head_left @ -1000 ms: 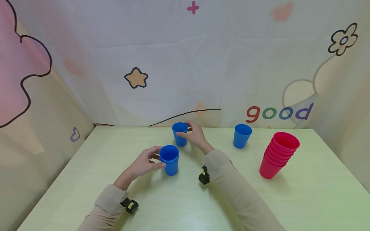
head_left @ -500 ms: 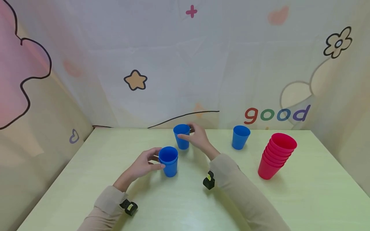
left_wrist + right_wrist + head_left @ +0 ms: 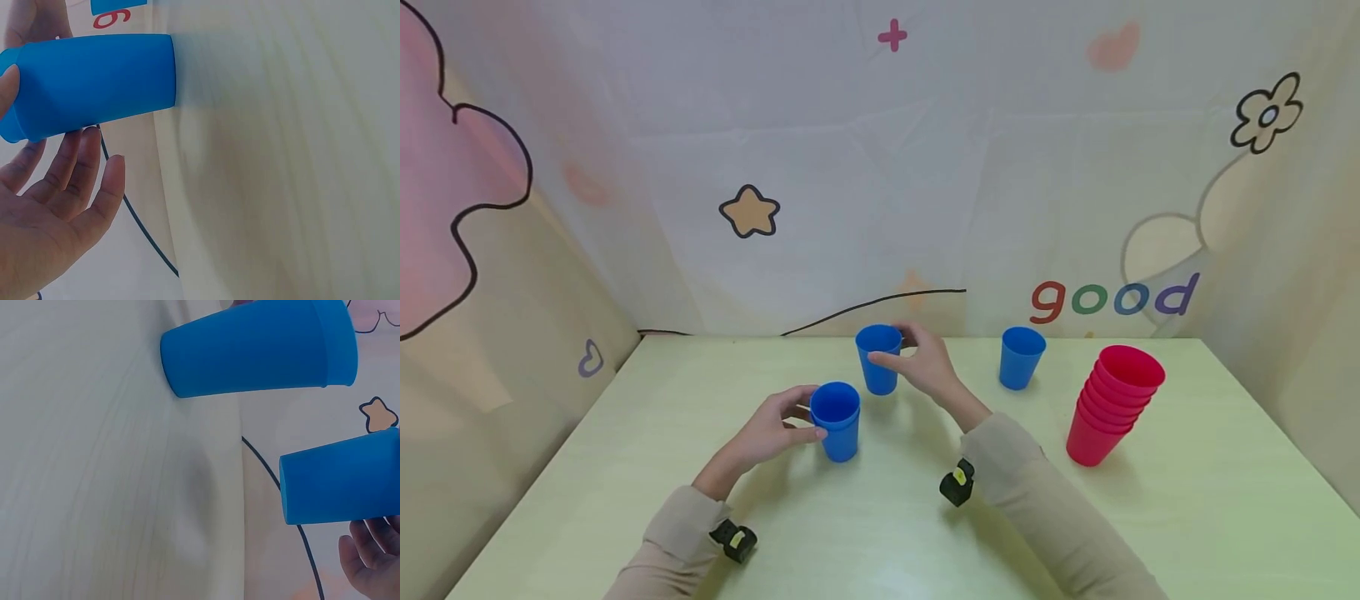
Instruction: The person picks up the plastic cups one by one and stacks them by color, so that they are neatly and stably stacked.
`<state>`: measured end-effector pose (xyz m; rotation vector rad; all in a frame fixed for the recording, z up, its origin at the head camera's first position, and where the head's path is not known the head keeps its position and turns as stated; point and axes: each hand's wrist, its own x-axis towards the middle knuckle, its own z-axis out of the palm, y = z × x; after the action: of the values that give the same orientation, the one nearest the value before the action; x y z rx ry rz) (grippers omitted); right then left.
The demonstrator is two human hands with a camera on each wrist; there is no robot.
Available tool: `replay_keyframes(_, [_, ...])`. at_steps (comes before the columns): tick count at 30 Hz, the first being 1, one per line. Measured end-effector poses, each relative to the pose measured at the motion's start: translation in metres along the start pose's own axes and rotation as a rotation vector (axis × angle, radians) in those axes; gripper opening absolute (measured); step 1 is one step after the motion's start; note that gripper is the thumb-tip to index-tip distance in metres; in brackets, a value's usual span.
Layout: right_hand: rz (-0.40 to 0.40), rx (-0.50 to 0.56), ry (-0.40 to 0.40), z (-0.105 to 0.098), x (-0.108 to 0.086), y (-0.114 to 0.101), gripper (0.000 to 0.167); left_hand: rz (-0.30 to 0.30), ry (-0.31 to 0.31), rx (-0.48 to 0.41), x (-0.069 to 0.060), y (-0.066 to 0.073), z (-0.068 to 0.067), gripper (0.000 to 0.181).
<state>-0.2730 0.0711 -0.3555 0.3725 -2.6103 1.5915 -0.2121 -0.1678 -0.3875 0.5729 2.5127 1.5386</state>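
My left hand (image 3: 775, 427) holds a stack of two nested blue cups (image 3: 841, 440) upright on the table, thumb at the near side of the rim and fingers behind. In the left wrist view, the thumb and several fingers touch the blue stack (image 3: 100, 81). Just beyond, my right hand (image 3: 927, 363) grips a single blue cup (image 3: 880, 379) between thumb and fingers. In the right wrist view this cup (image 3: 344, 481) seems raised off the tabletop, beside the stack (image 3: 250, 353). Its far side is hidden.
Another blue cup (image 3: 1021, 360) stands upright at the back right. Nearer and farther right is a stack of several red cups (image 3: 1097, 425). The pale table (image 3: 850, 533) ends at a printed cloth backdrop (image 3: 835, 167).
My right hand has carried its blue cup a little to the right and nearer. The left hand and its stack have stayed in place, while the head view has shifted slightly.
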Motion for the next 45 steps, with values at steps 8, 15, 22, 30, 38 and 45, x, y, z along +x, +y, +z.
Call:
replay_keyframes(8, [-0.045,-0.004,-0.008,-0.008,-0.014,-0.005,0.058,-0.003,0.001,0.004,0.0,-0.001,0.001,0.055])
replay_keyframes(15, [-0.068,0.032,-0.014,-0.017,-0.023,-0.013,0.058,-0.003,0.013,0.013,0.001,0.0,0.0,0.056])
replay_keyframes(22, [-0.076,0.045,-0.047,-0.023,-0.03,-0.018,0.055,0.003,0.007,0.01,0.0,0.0,0.0,0.054])
replay_keyframes(30, [-0.14,0.066,-0.074,-0.03,-0.039,-0.026,0.055,0.004,0.007,0.023,0.003,-0.002,0.0,0.054])
replay_keyframes(38, [-0.195,0.079,-0.096,-0.036,-0.048,-0.035,0.053,0.01,0.012,0.027,0.004,-0.004,0.001,0.054])
replay_keyframes(45, [-0.221,0.089,-0.11,-0.038,-0.052,-0.043,0.054,0.004,0.009,0.017,0.002,-0.003,-0.001,0.054])
